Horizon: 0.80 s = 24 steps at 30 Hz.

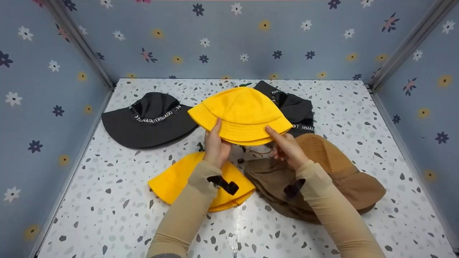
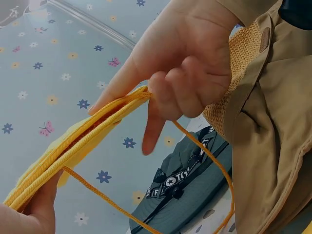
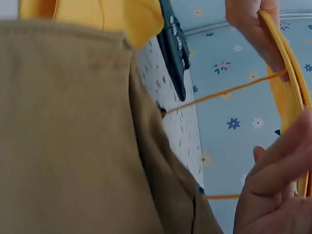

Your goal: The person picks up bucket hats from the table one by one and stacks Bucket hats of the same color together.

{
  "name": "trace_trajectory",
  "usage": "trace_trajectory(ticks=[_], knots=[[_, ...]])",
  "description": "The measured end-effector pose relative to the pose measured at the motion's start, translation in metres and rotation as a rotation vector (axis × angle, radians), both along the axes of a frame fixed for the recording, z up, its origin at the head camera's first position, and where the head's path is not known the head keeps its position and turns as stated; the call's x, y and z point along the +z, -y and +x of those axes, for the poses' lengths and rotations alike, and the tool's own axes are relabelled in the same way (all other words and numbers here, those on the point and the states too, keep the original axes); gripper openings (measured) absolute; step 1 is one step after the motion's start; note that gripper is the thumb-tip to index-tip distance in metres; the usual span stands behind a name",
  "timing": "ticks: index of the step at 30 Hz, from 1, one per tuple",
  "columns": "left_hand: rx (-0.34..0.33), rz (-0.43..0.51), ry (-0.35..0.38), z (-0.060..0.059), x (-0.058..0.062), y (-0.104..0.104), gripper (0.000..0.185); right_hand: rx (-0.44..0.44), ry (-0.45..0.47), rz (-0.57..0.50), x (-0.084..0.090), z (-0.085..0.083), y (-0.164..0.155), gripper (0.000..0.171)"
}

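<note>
Wallpaper backs yellow cord (image 2: 97,194), unseen overhead.

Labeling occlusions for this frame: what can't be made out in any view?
- Back black hat: head view, mostly behind the held yellow hat; band text cut short.
- Lower yellow hat: head view, partly under the left sleeve.
- Right hand: right wrist view, cut by the frame edge; tan hat blurred, fills the frame.
- Left hand: left wrist view, fingertips hidden behind the brim.

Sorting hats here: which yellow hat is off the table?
The yellow hat held by both hands; the other yellow hat lies under the left forearm.
</note>
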State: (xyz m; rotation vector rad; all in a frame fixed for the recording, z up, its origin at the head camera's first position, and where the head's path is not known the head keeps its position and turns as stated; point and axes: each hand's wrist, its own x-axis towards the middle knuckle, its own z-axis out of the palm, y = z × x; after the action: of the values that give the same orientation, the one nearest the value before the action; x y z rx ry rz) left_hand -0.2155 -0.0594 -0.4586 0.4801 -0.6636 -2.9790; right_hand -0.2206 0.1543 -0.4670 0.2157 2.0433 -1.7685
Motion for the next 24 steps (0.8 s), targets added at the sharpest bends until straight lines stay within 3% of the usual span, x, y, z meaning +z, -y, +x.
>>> trace_trajectory(ticks=[3, 7, 11, 14, 16, 21, 24], knots=[[0.0, 0.002, -0.005, 0.001, 0.0, 0.001, 0.04, 0.054, -0.091, 0.122, 0.001, -0.002, -0.003, 0.055], [-0.007, 0.0, -0.002, 0.003, 0.001, 0.002, 0.039, 0.05, -0.169, 0.233, 0.001, -0.004, -0.003, 0.063], [-0.005, 0.008, -0.003, 0.005, 0.001, 0.003, 0.039, -0.014, -0.208, 0.187, 0.0, -0.004, 0.001, 0.069], [-0.002, 0.016, -0.004, 0.005, 0.001, 0.003, 0.038, -0.064, -0.225, 0.032, -0.002, -0.003, 0.007, 0.061], [-0.003, 0.017, -0.007, 0.006, 0.001, 0.003, 0.038, -0.096, -0.202, -0.136, -0.004, -0.003, 0.011, 0.054], [-0.023, 0.0, -0.014, 0.009, 0.001, 0.003, 0.039, -0.133, -0.025, -0.628, -0.004, -0.002, 0.019, 0.037], [-0.04, -0.003, -0.021, 0.013, 0.001, 0.002, 0.039, -0.147, 0.059, -0.833, -0.002, -0.002, 0.023, 0.032]])
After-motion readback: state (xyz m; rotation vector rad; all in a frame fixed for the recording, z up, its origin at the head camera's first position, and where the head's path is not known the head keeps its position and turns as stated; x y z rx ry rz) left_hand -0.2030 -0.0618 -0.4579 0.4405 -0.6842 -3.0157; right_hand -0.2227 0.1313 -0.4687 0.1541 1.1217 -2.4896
